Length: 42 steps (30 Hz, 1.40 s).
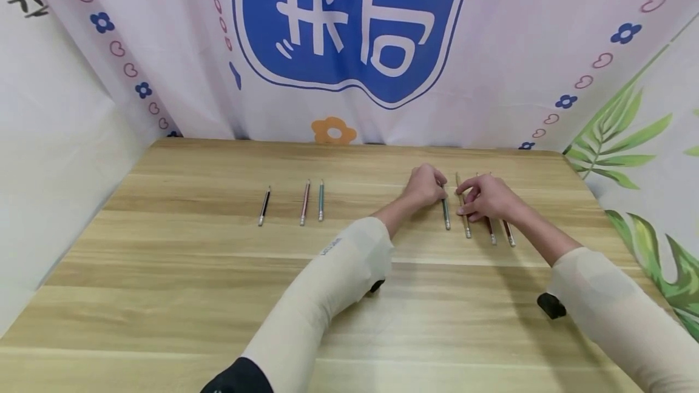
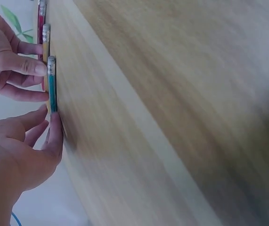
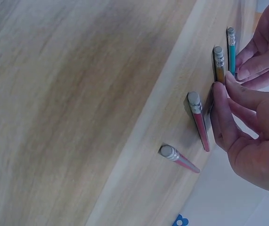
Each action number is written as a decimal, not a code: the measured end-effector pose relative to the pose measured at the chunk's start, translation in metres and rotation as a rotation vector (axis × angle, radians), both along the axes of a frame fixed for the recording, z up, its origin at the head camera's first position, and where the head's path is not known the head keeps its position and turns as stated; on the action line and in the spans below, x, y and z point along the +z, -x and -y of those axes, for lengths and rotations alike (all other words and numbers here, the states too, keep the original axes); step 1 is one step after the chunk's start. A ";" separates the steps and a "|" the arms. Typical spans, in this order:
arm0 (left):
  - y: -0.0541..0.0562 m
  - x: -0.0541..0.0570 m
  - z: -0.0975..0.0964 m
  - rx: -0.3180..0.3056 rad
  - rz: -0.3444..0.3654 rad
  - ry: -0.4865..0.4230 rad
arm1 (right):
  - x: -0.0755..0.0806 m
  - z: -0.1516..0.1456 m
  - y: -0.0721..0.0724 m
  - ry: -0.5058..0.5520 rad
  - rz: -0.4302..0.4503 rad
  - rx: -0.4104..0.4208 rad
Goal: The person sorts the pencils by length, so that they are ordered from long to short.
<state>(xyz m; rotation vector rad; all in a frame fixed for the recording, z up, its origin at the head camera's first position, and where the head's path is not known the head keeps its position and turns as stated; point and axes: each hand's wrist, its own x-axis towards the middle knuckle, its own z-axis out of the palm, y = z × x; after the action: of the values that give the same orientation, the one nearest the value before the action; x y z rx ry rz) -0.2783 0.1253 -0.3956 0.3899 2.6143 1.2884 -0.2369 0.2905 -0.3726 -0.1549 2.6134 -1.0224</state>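
At the right of the table, my left hand (image 1: 425, 187) pinches the far part of a green pencil (image 1: 446, 216), its eraser end facing me. Just right of it, the fingers of my right hand (image 1: 488, 198) pinch a yellow pencil (image 1: 467, 226) along its shaft. Both pencils lie on or very close to the tabletop; the fingers hide their far parts. Beside the right hand lie two red pencils (image 3: 200, 125) (image 3: 183, 161), apart from each other and partly covered by that hand in the head view. In the left wrist view the green pencil (image 2: 52, 84) stands close by the yellow one.
Farther left on the wooden table (image 1: 191, 296) lie a black pencil (image 1: 264, 206), a reddish pencil (image 1: 305, 204) and a blue-green pencil (image 1: 321, 202), roughly parallel. A printed curtain (image 1: 180, 47) hangs behind the back edge, and a leaf-patterned sheet (image 1: 644, 132) is at the right.
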 end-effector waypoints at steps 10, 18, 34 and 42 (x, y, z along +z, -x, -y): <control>-0.001 0.009 0.022 -0.090 0.008 0.031 | 0.006 -0.005 -0.003 0.001 -0.020 0.010; -0.005 0.015 0.041 -0.133 0.017 0.053 | 0.012 -0.003 -0.006 0.007 -0.102 0.021; -0.007 0.030 0.077 -0.195 -0.030 0.090 | 0.019 0.019 -0.008 0.018 -0.187 0.066; -0.009 0.035 0.107 -0.159 -0.010 0.111 | 0.017 0.037 -0.008 0.024 -0.216 0.105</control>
<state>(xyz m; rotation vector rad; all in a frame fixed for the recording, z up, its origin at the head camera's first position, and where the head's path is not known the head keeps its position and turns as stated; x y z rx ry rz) -0.2697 0.0188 -0.3609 0.5734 2.5882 1.0890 -0.2294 0.2532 -0.3557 -0.4252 2.7506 -1.0527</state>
